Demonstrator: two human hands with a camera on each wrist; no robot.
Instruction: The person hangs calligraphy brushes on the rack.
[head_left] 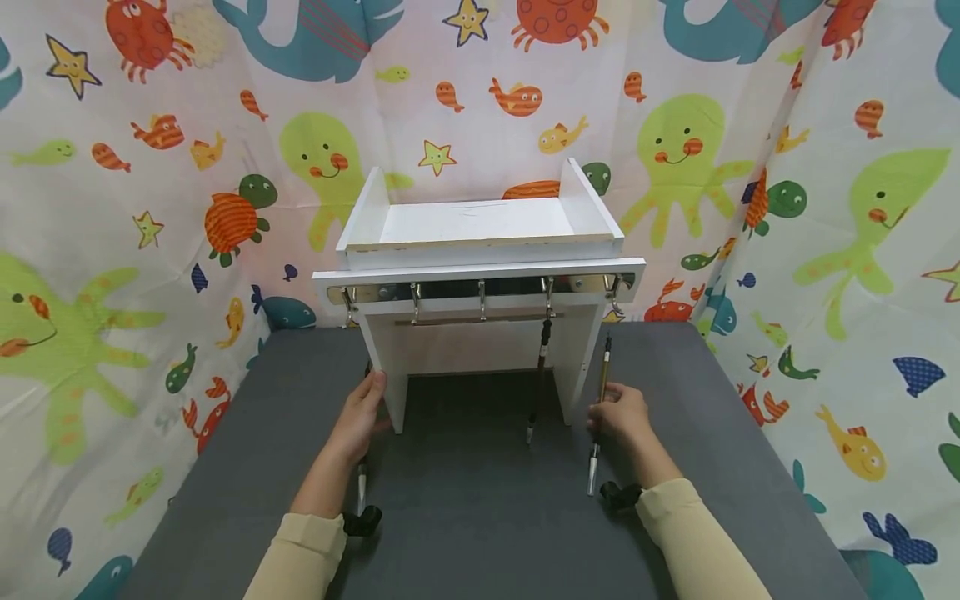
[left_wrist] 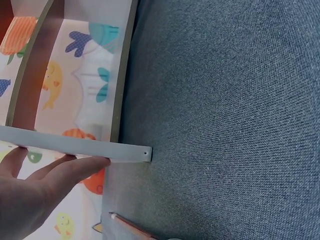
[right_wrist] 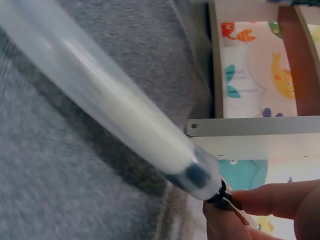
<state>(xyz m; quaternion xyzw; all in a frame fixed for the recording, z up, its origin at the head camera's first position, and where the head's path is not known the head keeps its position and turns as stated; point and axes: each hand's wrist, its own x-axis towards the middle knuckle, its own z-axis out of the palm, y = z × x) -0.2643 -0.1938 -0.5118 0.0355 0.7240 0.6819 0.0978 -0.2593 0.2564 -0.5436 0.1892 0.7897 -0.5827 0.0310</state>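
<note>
My right hand [head_left: 624, 412] pinches a paintbrush [head_left: 604, 371], held upright just right of a small white shelf [head_left: 480, 221]. In the right wrist view its clear cap [right_wrist: 115, 110] with pale bristles inside points away from the thumb and fingertips. My left hand [head_left: 358, 417] touches the shelf's left side panel [head_left: 384, 354], fingers nearly straight along its outer face in the left wrist view. A second brush [head_left: 538, 375] hangs cap down from a hook on the metal hook rail [head_left: 442, 288]. Partly hidden by my left hand, another capped brush [head_left: 362, 483] lies on the table.
The shelf stands near the back of the grey-covered table [head_left: 465, 517]. Several hooks line its front below the top tray. A curtain [head_left: 225, 150] printed with sea animals surrounds the back and sides. Black wrist straps [head_left: 363, 522] sit at both cuffs.
</note>
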